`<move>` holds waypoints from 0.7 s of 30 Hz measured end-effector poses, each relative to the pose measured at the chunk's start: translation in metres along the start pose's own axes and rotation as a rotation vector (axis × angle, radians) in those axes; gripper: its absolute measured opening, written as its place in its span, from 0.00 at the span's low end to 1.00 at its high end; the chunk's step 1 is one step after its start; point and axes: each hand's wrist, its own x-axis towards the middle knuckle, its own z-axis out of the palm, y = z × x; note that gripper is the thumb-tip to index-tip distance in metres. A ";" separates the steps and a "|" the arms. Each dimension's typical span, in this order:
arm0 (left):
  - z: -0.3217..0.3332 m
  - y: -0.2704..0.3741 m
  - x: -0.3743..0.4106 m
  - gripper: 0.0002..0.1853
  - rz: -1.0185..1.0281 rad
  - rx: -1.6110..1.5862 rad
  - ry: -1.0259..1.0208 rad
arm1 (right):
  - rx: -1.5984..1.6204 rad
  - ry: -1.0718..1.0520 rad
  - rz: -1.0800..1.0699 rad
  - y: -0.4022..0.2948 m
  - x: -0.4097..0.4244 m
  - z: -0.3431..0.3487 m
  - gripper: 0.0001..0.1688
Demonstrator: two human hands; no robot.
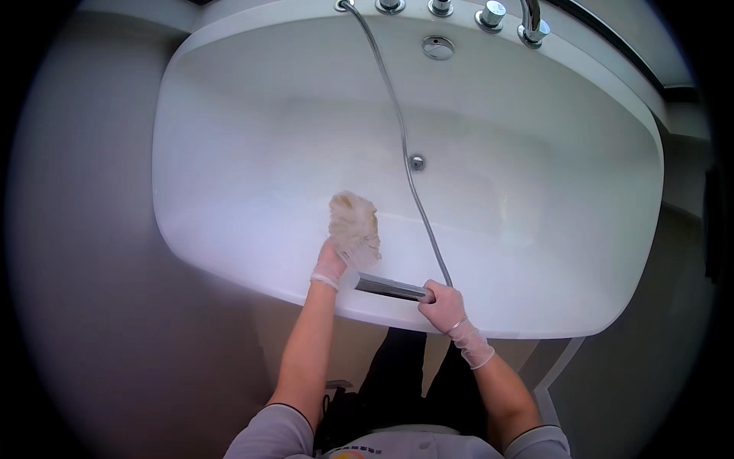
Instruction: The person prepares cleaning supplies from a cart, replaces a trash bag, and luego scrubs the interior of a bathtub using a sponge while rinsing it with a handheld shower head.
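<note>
In a clear disposable glove, my left hand (pixel 330 263) grips the near end of a wet beige cloth (pixel 354 222), held over the near side of a white bathtub (pixel 241 189). My right hand (pixel 444 306), also gloved, is closed around a chrome handheld shower head (pixel 390 287). Water sprays from the head's left end towards the cloth. A flexible metal shower hose (pixel 402 132) runs from the right hand up across the tub to its far rim. The left fingers are partly hidden behind the cloth.
Several chrome tap fittings (pixel 490 16) and a curved spout (pixel 532 26) stand on the far rim. A round overflow cover (pixel 438 47) sits on the far wall, with a drain (pixel 417 163) in the tub floor. A grey wall (pixel 86 201) rises at the left.
</note>
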 end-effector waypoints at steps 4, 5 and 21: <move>-0.009 0.011 0.003 0.21 0.041 -0.041 -0.069 | -0.011 0.072 0.200 0.016 -0.004 0.015 0.08; -0.012 0.010 0.005 0.21 0.042 -0.052 -0.084 | -0.061 0.058 0.137 0.020 -0.006 0.016 0.08; -0.039 -0.015 0.009 0.16 -0.008 0.139 -0.071 | 0.026 0.125 0.084 0.024 -0.014 0.051 0.06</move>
